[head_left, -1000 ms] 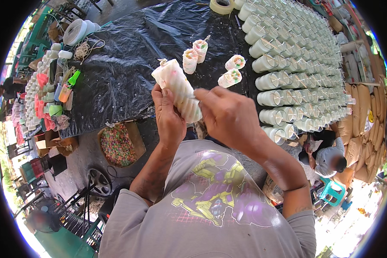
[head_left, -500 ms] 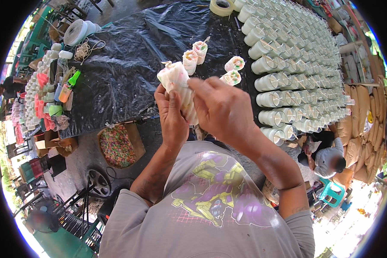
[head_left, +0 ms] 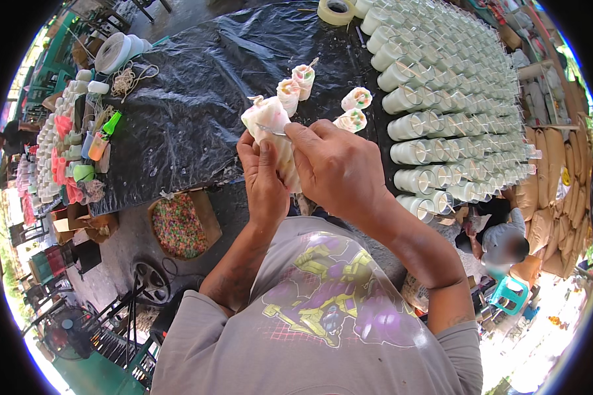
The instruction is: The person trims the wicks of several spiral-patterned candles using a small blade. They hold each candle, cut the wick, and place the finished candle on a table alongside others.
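A white, spiral-ridged candle (head_left: pixel 260 118) with faint coloured flecks and a wick at its top stands tilted in my left hand (head_left: pixel 265 174), whose fingers and thumb are wrapped round it. My right hand (head_left: pixel 341 161) is closed on a thin metal blade (head_left: pixel 271 130), which lies against the candle's upper side. The blade's handle is hidden in the fingers. Just beyond the held candle are two more white candles with coloured patches, one nearer (head_left: pixel 288 95) and one farther (head_left: pixel 302 80). To their right lie another pair, a patterned candle (head_left: pixel 357 99) and its neighbour (head_left: pixel 350 121).
Black plastic sheeting (head_left: pixel 184 125) covers the table. Rows of filled glass jars (head_left: pixel 408 125) line its right side, and a tape roll (head_left: pixel 336 12) sits at the far edge. A box of coloured bits (head_left: pixel 181 227) stands below at left. Another person (head_left: pixel 504 243) sits at right.
My right hand has shifted slightly, and the metal blade now shows across the candle's upper side. My left hand keeps its grip on the candle in about the same place.
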A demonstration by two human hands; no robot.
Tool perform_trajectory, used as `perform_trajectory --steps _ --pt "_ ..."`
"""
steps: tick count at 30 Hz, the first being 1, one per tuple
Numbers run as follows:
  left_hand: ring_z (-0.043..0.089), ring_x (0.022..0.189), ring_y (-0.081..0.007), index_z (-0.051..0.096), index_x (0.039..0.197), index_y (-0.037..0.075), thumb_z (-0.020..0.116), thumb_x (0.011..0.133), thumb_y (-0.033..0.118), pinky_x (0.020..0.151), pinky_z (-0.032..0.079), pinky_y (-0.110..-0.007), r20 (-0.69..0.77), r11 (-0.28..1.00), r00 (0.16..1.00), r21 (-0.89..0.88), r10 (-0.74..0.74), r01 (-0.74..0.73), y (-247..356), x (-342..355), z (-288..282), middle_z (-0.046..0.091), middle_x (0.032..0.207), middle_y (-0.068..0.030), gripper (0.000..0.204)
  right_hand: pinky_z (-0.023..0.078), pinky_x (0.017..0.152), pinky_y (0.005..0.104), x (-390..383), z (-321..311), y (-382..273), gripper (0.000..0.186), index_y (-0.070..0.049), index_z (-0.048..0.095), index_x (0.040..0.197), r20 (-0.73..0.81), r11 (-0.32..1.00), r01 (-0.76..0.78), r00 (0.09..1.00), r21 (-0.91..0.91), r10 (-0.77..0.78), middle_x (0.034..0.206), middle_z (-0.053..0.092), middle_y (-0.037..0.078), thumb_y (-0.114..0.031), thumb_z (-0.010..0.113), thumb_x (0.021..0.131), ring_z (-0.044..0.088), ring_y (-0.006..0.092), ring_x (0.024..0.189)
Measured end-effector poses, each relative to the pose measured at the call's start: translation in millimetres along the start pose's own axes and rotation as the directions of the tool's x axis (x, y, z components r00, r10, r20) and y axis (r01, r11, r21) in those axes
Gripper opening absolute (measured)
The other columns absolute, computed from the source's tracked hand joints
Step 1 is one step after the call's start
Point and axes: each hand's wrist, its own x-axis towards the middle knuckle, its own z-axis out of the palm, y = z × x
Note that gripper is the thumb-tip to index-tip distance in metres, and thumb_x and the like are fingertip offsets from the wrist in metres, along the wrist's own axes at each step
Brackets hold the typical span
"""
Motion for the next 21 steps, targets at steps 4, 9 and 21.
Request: perform_trajectory --steps 4,9,21 --pt "0.06 0.133 -0.0172 0.031 0.157 0.007 0.049 0.118 0.027 0.111 0.052 -0.035 -0.005 1.0 1.0 0.015 -0.011 0.011 3 0 4 0.054 0.149 -0.0118 0.048 0.059 0.059 0.0416 4 -2 1 0.026 -0.011 0.077 0.118 -0.071 0.999 -0.038 0.997 0.031 0.04 0.086 0.072 0.007 -0.009 0.073 0.093 0.074 0.0297 0.07" --pt "0.06 0.131 -0.0162 0.03 0.158 0.005 0.05 0.118 0.027 0.109 0.053 -0.034 0.023 0.999 1.0 0.042 0.002 -0.003 1 2 1 0.055 0.148 -0.0117 0.05 0.059 0.059 0.0419 1 -6 -5 0.026 -0.009 0.076 0.118 0.029 1.0 -0.012 1.0 -0.009 0.013 0.086 0.071 0.008 -0.008 0.073 0.092 0.073 0.0302 0.07" --pt "0.065 0.119 -0.0129 0.038 0.153 0.004 0.065 0.112 0.025 0.098 0.057 -0.03 0.047 0.996 0.997 0.064 -0.066 0.063 5 4 10 0.062 0.136 -0.0106 0.054 0.059 0.065 0.0405 4 -15 13 0.026 -0.004 0.077 0.119 -0.012 0.992 -0.09 0.996 0.093 0.091 0.095 0.076 0.014 -0.006 0.074 0.093 0.076 0.0322 0.076"
